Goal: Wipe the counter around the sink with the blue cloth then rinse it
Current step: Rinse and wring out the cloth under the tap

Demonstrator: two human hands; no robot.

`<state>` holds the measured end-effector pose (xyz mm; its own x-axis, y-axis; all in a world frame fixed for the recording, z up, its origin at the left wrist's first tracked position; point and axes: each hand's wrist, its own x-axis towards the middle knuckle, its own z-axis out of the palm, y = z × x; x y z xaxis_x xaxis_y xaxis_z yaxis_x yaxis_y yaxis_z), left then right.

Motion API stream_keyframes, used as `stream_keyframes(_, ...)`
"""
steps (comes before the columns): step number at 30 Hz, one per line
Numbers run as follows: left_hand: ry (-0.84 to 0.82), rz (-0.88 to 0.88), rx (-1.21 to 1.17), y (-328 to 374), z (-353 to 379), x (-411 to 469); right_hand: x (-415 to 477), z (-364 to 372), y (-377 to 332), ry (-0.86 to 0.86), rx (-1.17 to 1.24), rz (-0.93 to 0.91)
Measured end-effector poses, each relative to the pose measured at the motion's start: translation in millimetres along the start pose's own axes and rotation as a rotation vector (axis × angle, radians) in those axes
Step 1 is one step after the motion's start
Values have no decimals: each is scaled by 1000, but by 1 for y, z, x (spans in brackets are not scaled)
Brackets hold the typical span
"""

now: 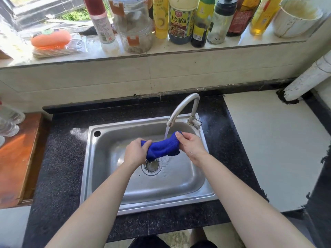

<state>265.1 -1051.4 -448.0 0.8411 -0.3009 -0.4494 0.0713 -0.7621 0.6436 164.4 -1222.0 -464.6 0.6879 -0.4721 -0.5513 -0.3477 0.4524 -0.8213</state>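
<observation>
Head view, frame centre: held blue cloth (163,147) stretched over stainless sink (161,187), just above drain (151,166), under water running from faucet (184,106). Gripped left end in left hand (135,153), fingers curled round it; pinched right end with right hand (191,145). Ringed by dark speckled counter (60,158).

Over the steel sink (179,190), the left hand (135,152) and right hand (192,147) each grip an end of the blue cloth (163,147) under water running from the faucet (182,107); dark speckled tabletop (60,158) surrounds the basin.
</observation>
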Motion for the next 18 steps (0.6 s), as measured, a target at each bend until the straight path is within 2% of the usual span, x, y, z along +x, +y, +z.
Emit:
stream_keyframes(3, 16, -106, -231, 8, 4, 1, -1, -6, -4, -10, -147, 25)
stream_keyframes(6, -26, -116, -452, 11, 12, 0, -2, -8, -9, 45, -108, 25)
stream_keyframes(11, -142, -12, -320, 13, 18, -4, -6, -1, -19, 20, 130, 105)
stream_keyframes(15, -214, 4, -259, 10, 21, -7, -11, 5, -20, 49, 143, 139)
stream_keyframes(18, -301, 40, -194, 11, 22, -13, -16, 0, -28, 40, 61, 107)
